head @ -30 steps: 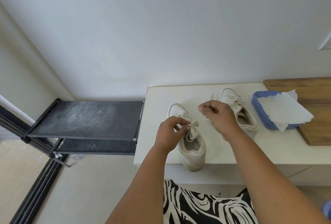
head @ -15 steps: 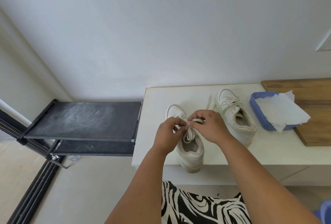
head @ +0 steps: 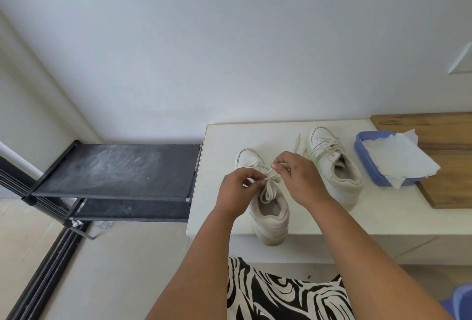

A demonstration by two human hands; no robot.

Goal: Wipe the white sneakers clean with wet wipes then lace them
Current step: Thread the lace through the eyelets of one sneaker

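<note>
Both hands are curled tight on the lace (head: pixel 271 183): left hand (head: pixel 236 190) pinches one bit, right hand (head: pixel 298 179) another. Sneaker (head: pixel 268 209) sits right under them on the tabletop (head: pixel 383 215)

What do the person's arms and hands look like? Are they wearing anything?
Both arms are bare, with no sleeves in view. The left hand and right hand wear no gloves, and no rings or watch show. Below them is black-and-white swirly clothing.

— Where's the near sneaker (head: pixel 268 207)?
— At the bench (head: pixel 222 138)'s front edge, heel overhanging, toe toward the wall, its lace (head: pixel 270 186) looped at the tongue.
— And the other sneaker (head: pixel 337 169)?
— Farther right, upright, loosely laced. Wet wipes (head: pixel 398 158) fill a blue tub (head: pixel 367 158) beside it.
</note>
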